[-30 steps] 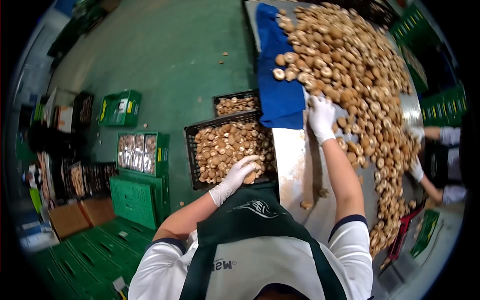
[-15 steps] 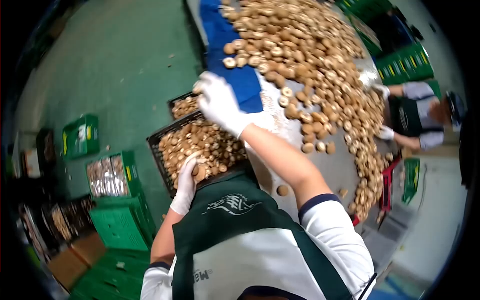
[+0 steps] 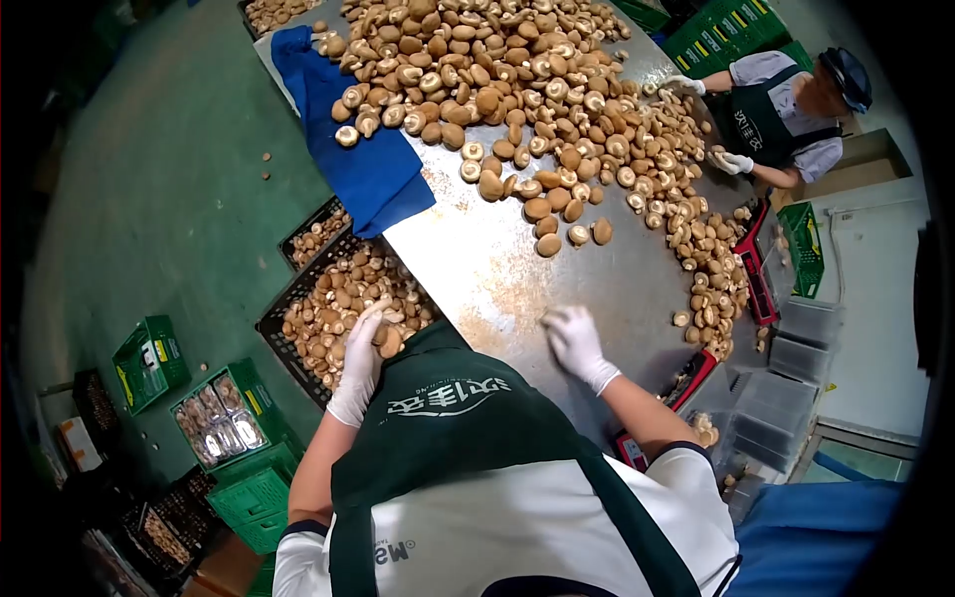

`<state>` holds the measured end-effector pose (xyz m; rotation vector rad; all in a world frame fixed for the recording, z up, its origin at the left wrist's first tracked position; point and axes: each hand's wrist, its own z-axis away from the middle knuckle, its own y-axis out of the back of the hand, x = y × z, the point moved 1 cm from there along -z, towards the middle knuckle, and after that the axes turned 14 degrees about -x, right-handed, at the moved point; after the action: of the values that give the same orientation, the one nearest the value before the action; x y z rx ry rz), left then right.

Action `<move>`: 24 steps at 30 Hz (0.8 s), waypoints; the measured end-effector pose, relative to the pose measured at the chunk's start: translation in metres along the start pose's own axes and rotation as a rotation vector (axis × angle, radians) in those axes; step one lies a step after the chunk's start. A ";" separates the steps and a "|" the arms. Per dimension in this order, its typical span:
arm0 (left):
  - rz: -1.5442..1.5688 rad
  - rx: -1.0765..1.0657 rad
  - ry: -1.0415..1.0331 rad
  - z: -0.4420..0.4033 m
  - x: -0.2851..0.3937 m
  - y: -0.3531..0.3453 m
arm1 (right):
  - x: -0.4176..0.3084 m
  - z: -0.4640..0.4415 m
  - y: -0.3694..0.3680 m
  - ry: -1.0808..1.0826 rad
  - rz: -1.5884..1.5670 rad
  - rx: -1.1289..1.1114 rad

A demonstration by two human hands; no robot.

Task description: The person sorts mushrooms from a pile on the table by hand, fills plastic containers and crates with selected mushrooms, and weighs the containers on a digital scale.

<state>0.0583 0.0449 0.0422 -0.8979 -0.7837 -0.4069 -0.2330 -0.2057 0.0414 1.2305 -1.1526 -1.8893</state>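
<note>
My left hand [image 3: 360, 366], in a white glove, is closed around a brown shiitake mushroom [image 3: 389, 343] over the near side of a black crate [image 3: 282, 343]. Loose shiitakes [image 3: 333, 308] fill that crate, which stands against the table's left side. On the metal table [image 3: 468, 264], my gloved right hand [image 3: 575, 346] rests low near its front edge with fingers curled. Whatever those fingers cover is hidden from me. Beyond my right hand spreads a big heap of shiitakes [image 3: 557, 99], caps and pale undersides mixed.
A blue cloth [image 3: 363, 174] hangs over the table's left edge. Another person [image 3: 776, 119] in white gloves stands across the heap. Red-framed scales [image 3: 758, 274] and clear plastic boxes [image 3: 781, 398] are at right. Green crates [image 3: 249, 488] stand on the floor at left.
My right hand has gone from above the crates, where it held something small, to the tabletop at right. My left hand stays at the crate with its mushroom. The view has shifted.
</note>
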 end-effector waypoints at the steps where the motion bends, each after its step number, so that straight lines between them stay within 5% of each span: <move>1: 0.014 -0.028 0.009 0.000 0.001 -0.005 | 0.002 -0.012 0.013 -0.079 0.055 0.097; 6: 0.108 -0.084 0.094 0.004 0.010 -0.026 | 0.008 -0.110 0.076 -0.120 -0.029 0.361; 14: 0.186 -0.108 0.162 0.016 0.016 -0.057 | 0.036 -0.208 0.082 -0.320 -0.089 0.078; 16: 0.206 -0.149 0.175 0.016 0.012 -0.054 | 0.048 -0.202 0.090 -0.284 -0.265 0.133; 18: 0.205 -0.190 0.185 0.013 0.012 -0.056 | 0.056 -0.185 0.092 -0.170 -0.897 0.160; 24: 0.146 -0.335 0.203 -0.004 0.028 -0.090 | 0.021 -0.107 0.078 0.192 -1.950 0.134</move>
<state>0.0235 -0.0103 0.1100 -1.1974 -0.4663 -0.5000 -0.1405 -0.2944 0.0821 3.0260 0.5503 -2.5428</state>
